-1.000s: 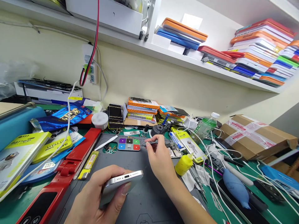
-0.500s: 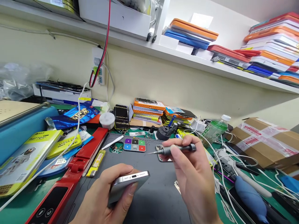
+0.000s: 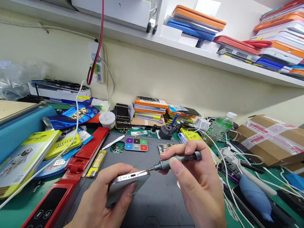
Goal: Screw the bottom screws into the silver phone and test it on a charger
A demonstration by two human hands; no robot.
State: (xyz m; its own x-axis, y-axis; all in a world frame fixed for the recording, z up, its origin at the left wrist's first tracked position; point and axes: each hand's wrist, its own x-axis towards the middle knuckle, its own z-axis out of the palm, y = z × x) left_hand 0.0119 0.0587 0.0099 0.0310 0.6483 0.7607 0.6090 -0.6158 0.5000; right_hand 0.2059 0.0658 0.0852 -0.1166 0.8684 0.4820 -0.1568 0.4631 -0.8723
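My left hand [image 3: 102, 199] grips a silver phone [image 3: 127, 186] with its bottom edge and charging port turned up. My right hand [image 3: 197, 183] pinches a grey precision screwdriver [image 3: 177, 160]. Its tip touches the phone's bottom edge just right of the port. Both hands hover over a dark grey work mat [image 3: 156, 202]. A small tray with coloured compartments [image 3: 136, 144] lies at the mat's far side, and an open phone part [image 3: 163, 147] lies beside it.
A red tool [image 3: 71, 171] and a yellow lighter [image 3: 96, 159] lie left of the mat. Yellow battery packs [image 3: 26, 155] sit further left. White cables, a blue air blower [image 3: 255, 196], a green bottle [image 3: 217, 127] and a cardboard box [image 3: 268, 139] crowd the right. Phone stacks [image 3: 149, 109] stand behind.
My right hand picked the screwdriver up from the back of the mat, brought it toward me and set its tip on the phone's bottom edge. The left hand kept holding the phone.
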